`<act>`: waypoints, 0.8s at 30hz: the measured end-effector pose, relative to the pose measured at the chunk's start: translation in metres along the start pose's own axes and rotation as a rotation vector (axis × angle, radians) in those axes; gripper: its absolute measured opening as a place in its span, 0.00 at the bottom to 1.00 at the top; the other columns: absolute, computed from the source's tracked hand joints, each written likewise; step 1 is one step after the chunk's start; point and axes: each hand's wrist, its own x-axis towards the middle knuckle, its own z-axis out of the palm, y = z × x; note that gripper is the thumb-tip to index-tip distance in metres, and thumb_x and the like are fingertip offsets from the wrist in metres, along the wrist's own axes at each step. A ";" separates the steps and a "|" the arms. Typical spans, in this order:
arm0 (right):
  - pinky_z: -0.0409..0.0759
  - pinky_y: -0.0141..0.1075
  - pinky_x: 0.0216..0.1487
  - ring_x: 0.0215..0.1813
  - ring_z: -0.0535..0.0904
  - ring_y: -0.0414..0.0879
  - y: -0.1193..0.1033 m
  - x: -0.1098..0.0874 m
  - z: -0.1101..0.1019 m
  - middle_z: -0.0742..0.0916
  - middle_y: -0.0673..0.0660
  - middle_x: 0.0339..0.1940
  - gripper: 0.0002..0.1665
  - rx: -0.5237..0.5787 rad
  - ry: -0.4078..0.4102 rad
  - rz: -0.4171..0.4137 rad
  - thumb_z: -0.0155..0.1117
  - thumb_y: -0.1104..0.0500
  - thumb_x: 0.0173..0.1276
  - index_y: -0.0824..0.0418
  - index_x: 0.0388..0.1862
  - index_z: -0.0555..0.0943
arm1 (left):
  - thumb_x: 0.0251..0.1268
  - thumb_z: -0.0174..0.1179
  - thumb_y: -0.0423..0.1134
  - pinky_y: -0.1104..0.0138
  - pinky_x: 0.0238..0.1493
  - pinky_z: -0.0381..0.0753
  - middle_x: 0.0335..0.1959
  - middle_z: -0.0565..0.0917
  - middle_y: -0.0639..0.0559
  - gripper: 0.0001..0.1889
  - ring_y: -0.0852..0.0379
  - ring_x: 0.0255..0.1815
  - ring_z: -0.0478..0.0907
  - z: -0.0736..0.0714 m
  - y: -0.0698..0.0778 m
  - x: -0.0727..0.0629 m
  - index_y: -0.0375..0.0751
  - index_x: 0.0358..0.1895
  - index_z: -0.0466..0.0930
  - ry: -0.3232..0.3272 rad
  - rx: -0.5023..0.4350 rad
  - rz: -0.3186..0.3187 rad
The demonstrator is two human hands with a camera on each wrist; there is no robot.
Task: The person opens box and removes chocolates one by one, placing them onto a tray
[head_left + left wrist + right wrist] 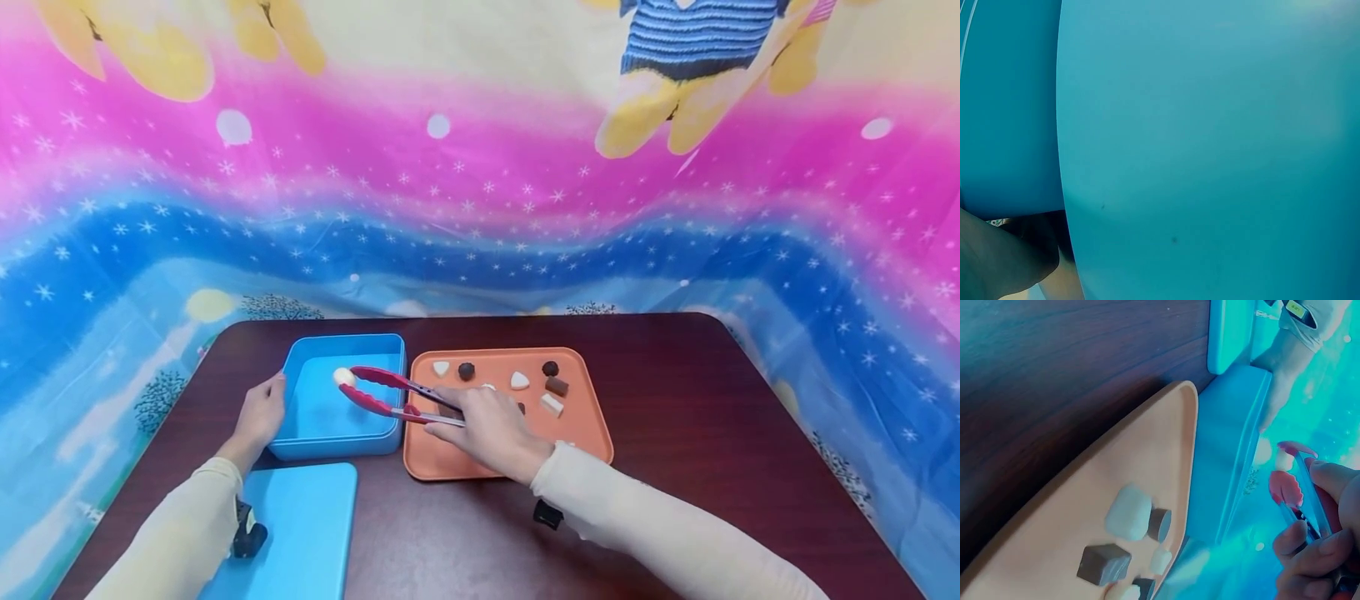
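Note:
My right hand (498,429) grips a pair of tongs (380,377) with red scalloped tips and metal arms. Between those tips sits a cream-white round piece (344,377), like a white chocolate, held above the open blue box (401,400). At the box's left side, my left hand (261,412) holds the wall, thumb by the rim; its fingers are mostly hidden behind the wall. The right wrist view also shows the tongs (1286,486) with the pale piece (1284,460) at their tips. No piece is visible inside the box.
Right of the box lies an orange tray (592,425) with several white and dark brown chocolate-like pieces, some hidden by my right hand. A blue lid (307,525) lies in front of the box on the dark wooden table (697,433). A printed cloth (480,208) hangs behind.

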 end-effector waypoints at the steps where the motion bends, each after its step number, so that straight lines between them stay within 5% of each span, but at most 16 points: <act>1: 0.65 0.31 0.16 0.20 0.71 0.37 0.002 -0.001 -0.001 0.79 0.41 0.19 0.25 -0.005 0.003 0.003 0.67 0.36 0.67 0.44 0.58 0.84 | 0.83 0.17 0.55 0.37 0.80 0.48 0.82 0.44 0.30 0.36 0.29 0.82 0.41 0.000 0.000 0.000 0.33 0.81 0.39 -0.001 -0.002 -0.002; 16: 0.61 0.30 0.15 0.18 0.68 0.36 0.032 -0.027 -0.018 0.77 0.39 0.15 0.37 -0.023 0.032 0.044 0.71 0.34 0.61 0.44 0.67 0.80 | 0.83 0.17 0.53 0.37 0.80 0.47 0.82 0.44 0.30 0.35 0.29 0.83 0.41 -0.001 -0.001 0.002 0.32 0.81 0.40 -0.001 0.011 0.018; 24: 0.60 0.29 0.19 0.18 0.65 0.36 0.048 -0.040 -0.023 0.80 0.39 0.18 0.31 -0.030 0.060 0.054 0.73 0.39 0.63 0.46 0.64 0.83 | 0.83 0.18 0.54 0.37 0.80 0.48 0.82 0.45 0.30 0.35 0.29 0.82 0.41 -0.002 0.000 0.002 0.31 0.81 0.40 -0.002 0.017 0.022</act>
